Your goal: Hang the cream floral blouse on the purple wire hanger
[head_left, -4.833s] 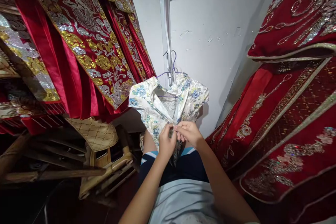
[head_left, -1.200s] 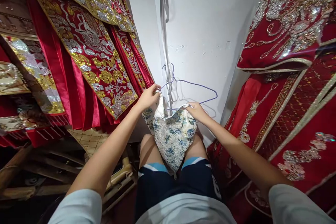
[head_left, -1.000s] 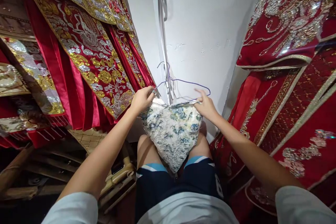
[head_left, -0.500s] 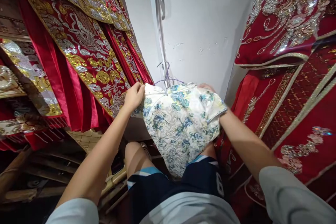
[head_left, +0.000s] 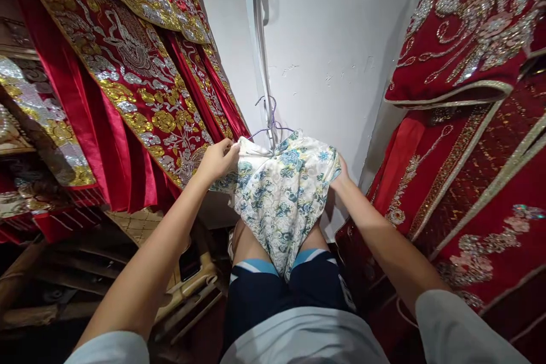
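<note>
A short-sleeved white shirt (head_left: 281,199) with a blue, green and yellow floral print hangs in front of me. A thin purple hanger (head_left: 273,119) shows at its neck, the hook rising beside a metal pole. My left hand (head_left: 219,160) pinches the cloth at the shirt's left shoulder, thumb and fingers pressed together. At the opposite side, my right hand (head_left: 340,173) is against the right sleeve, its fingers hidden behind the cloth. The shirt's lower part tapers down between my thighs.
Red embroidered garments (head_left: 149,91) with gold and silver work hang on the left. More red beaded garments (head_left: 464,68) hang on the right. A pale metal pole (head_left: 257,28) stands against the white wall (head_left: 324,23). Bamboo furniture (head_left: 187,290) is low at left.
My right hand has moved left and down from the shirt's shoulder, and the sleeve no longer drapes over my forearm. The shirt hangs narrower and straighter. My left hand keeps its pinch.
</note>
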`<state>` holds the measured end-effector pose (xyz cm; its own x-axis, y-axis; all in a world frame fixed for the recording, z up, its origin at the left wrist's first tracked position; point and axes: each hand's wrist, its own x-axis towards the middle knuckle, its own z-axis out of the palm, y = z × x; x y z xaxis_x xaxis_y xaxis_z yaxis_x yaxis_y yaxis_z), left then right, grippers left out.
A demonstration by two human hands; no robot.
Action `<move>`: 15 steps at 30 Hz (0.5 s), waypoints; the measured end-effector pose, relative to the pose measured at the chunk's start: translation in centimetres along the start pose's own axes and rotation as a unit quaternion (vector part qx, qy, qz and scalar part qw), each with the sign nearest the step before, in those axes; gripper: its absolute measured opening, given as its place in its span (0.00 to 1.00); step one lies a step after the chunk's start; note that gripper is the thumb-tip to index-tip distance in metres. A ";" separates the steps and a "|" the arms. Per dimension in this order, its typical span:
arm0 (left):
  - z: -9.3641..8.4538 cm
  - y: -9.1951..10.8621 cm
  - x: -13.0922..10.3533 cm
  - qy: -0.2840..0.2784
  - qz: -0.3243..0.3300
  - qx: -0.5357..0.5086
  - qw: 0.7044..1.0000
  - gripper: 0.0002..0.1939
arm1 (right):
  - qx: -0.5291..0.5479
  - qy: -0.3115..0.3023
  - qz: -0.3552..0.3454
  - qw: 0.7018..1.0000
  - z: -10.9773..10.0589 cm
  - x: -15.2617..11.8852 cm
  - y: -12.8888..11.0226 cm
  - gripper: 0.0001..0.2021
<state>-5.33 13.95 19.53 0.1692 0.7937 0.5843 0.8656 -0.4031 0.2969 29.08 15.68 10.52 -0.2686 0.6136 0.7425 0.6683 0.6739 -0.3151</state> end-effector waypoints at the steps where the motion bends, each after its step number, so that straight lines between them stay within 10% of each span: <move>1: 0.1 -0.1 -0.1 0.008 -0.005 -0.010 1.000 0.17 | 0.096 0.032 0.048 0.994 -0.2 0.1 0.3 0.24; 6: 0.5 1.6 1.6 0.073 -0.001 -0.001 0.997 0.14 | 0.535 0.062 0.272 0.798 -3.8 0.8 1.2 0.13; 11: 1.6 3.5 4.6 0.092 0.038 0.060 0.993 0.11 | 0.578 -0.045 0.227 0.783 -7.2 1.3 -1.9 0.24; 15: 3.0 3.4 6.2 0.098 0.056 0.054 0.992 0.12 | 0.589 -0.040 0.217 0.777 -5.8 2.2 -5.4 0.31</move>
<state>0.04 18.88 21.86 0.1812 0.6380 0.7484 0.8941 -0.4238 0.1448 28.86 10.98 17.31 -0.2701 0.8798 0.3912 -0.3785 0.2765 -0.8833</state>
